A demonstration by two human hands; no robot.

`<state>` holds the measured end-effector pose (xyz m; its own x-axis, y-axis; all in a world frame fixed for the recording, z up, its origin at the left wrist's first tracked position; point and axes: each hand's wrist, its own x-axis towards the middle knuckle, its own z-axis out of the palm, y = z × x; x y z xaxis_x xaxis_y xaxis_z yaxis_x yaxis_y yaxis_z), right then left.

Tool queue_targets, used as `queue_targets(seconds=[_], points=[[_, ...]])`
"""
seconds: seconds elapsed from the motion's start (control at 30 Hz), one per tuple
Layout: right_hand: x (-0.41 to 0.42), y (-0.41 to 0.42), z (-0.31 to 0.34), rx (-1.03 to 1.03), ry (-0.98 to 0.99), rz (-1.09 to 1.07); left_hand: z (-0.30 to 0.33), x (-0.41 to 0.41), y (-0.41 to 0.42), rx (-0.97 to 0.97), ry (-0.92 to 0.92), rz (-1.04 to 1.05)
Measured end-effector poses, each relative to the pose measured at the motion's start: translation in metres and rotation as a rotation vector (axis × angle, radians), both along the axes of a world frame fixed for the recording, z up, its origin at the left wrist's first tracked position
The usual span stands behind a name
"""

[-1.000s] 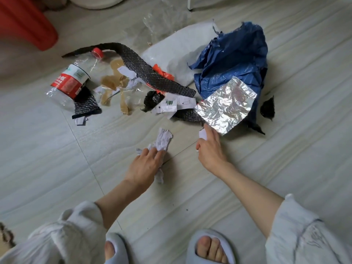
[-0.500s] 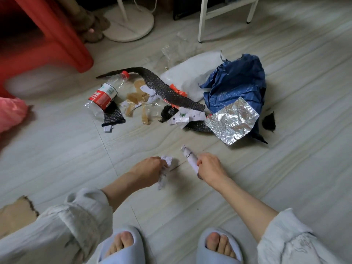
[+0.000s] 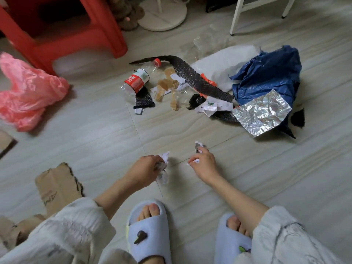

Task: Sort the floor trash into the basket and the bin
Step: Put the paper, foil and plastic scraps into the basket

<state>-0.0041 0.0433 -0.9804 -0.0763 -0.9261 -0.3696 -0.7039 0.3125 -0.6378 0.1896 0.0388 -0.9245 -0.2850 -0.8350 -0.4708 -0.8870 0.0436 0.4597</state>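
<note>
The left hand [image 3: 144, 169] grips a crumpled paper wad [image 3: 163, 169], fingers curled round it, with white bits poking out above and below the fist. The right hand [image 3: 203, 163] pinches a smaller paper scrap [image 3: 198, 146] between thumb and fingers, its end sticking up. Both hands are low over the floor [image 3: 95, 140], a little apart, just ahead of two pale blue slippers [image 3: 147, 231].

Beyond them lies the remaining trash: a sheet of foil [image 3: 261, 114] resting against a blue bag [image 3: 266, 77], a long black mesh strip [image 3: 192, 77] running from the bottle [image 3: 136, 82] toward the foil, with brown tape bits [image 3: 167, 88] and paper labels [image 3: 211, 107] scattered along it. A white bag [image 3: 222, 67] sits behind the strip.

Off to the left there's a pink bag [image 3: 26, 96] beside a red stool [image 3: 62, 25], and torn cardboard [image 3: 57, 187] near the left sleeve [image 3: 62, 231].
</note>
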Motion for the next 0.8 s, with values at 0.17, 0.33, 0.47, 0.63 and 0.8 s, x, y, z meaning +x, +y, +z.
queue_targets(seconds=[0.17,0.33,0.47,0.63,0.8], points=[[0.011,0.006,-0.030,-0.039,0.201,0.135,-0.023,0.013,0.011,0.040,-0.010,0.003],[0.010,0.009,-0.029,-0.081,0.273,0.285,-0.016,0.022,0.010,0.015,0.021,0.034],[0.010,0.011,-0.008,-0.031,0.305,0.272,0.005,0.020,0.009,-0.066,0.078,0.097],[0.007,0.032,0.008,0.081,0.292,0.224,0.027,0.017,0.047,-0.108,0.109,0.149],[0.018,0.034,0.010,0.088,0.149,0.078,0.033,0.016,0.075,-0.081,0.133,0.170]])
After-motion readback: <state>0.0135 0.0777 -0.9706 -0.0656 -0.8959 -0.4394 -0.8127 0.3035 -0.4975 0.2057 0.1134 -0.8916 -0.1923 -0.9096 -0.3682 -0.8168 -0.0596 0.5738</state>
